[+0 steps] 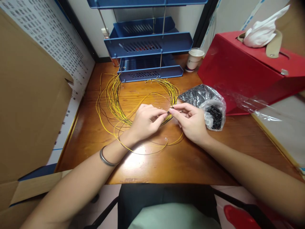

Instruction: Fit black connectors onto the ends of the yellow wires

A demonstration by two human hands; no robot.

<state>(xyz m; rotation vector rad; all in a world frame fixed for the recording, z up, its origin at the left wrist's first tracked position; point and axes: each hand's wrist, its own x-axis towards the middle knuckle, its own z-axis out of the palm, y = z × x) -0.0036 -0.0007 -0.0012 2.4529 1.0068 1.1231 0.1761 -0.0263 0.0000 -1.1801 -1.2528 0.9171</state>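
Over the right side of a coil of thin yellow and black wires (111, 98), my two hands meet fingertip to fingertip. My left hand (147, 122) is closed in a pinch, thumb against forefinger, on a small black piece (168, 111). From the other side, my right hand (192, 122) pinches at the same piece with thumb and fingers. The fingers cover most of it, so its exact shape is hidden. A few loose wires loop out below my wrists, one ending in a small metal tip (166, 139). A clear plastic bag of small black parts (215, 116) lies beside my right hand.
A blue tiered tray rack (147, 47) stands at the back of the wooden table (147, 168). To its right are a paper cup (194, 60) and a red tissue box (240, 70). Cardboard (30, 95) rises on the left.
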